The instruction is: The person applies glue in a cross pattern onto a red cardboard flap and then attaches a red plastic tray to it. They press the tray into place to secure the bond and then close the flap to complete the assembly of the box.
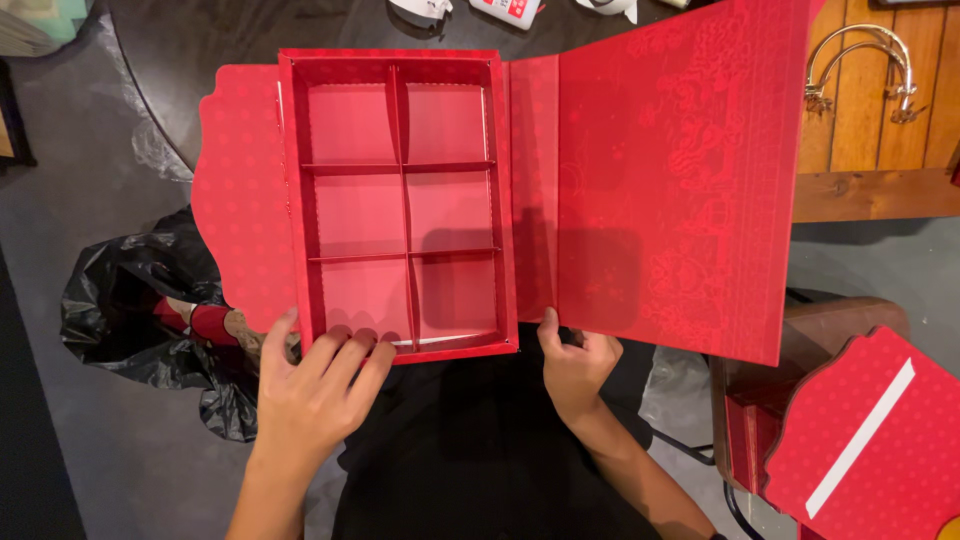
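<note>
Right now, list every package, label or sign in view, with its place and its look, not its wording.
Open red cardboard gift box: centre, six empty compartments, held at its near edge by the left hand and right hand.
Patterned red lid flap: opened to the right.
Scalloped red side flap: left of the box.
Second red scalloped flap with white strip: lower right.
White packet with red label: top edge, partly cut off.
</note>
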